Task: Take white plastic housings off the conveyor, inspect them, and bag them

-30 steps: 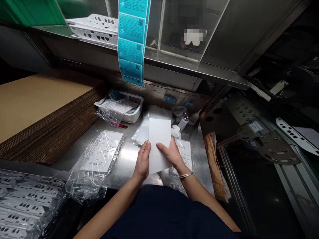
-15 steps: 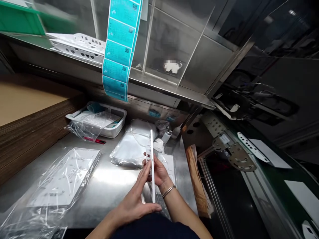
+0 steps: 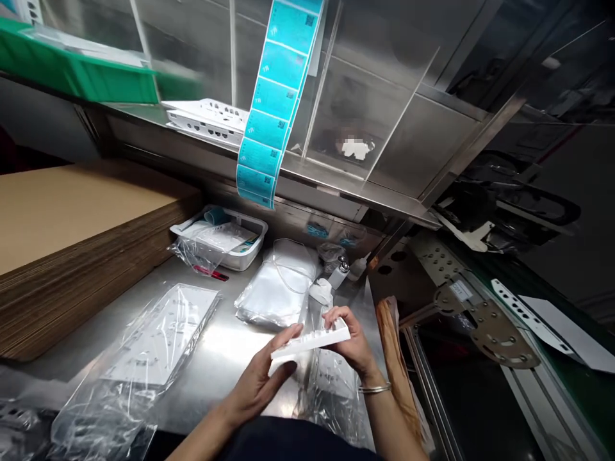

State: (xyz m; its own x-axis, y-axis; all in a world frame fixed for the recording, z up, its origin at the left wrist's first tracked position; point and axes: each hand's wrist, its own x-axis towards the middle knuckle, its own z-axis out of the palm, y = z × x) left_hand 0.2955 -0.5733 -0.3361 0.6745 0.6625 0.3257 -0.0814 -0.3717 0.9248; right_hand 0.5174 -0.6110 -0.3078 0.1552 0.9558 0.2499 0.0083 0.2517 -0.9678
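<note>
A white panel with cut-outs (image 3: 310,343) is held level above the metal table, seen nearly edge-on. My left hand (image 3: 263,371) grips its left end, with the thumb below and the fingers at the upper side. On the right end, my right hand (image 3: 350,339) is closed round the panel; a metal bangle sits on that wrist. Under the right hand lies another white panel in clear plastic (image 3: 331,368). A stack of clear plastic bags (image 3: 278,282) rests just beyond my hands. To the left, a bagged white panel (image 3: 163,336) lies flat.
Stacked cardboard (image 3: 96,237) stands at left. Behind are a white tray (image 3: 252,253), a red-handled tool (image 3: 218,275) and a small pump bottle (image 3: 339,274). Blue labels (image 3: 273,96) hang from the shelf, beside white panels (image 3: 206,121) and a green bin (image 3: 96,73). A conveyor (image 3: 528,371) runs at right.
The panel has turned from upright to nearly level. My right hand has moved out to its right end, while my left hand stays at the other end. The camera view has shifted left.
</note>
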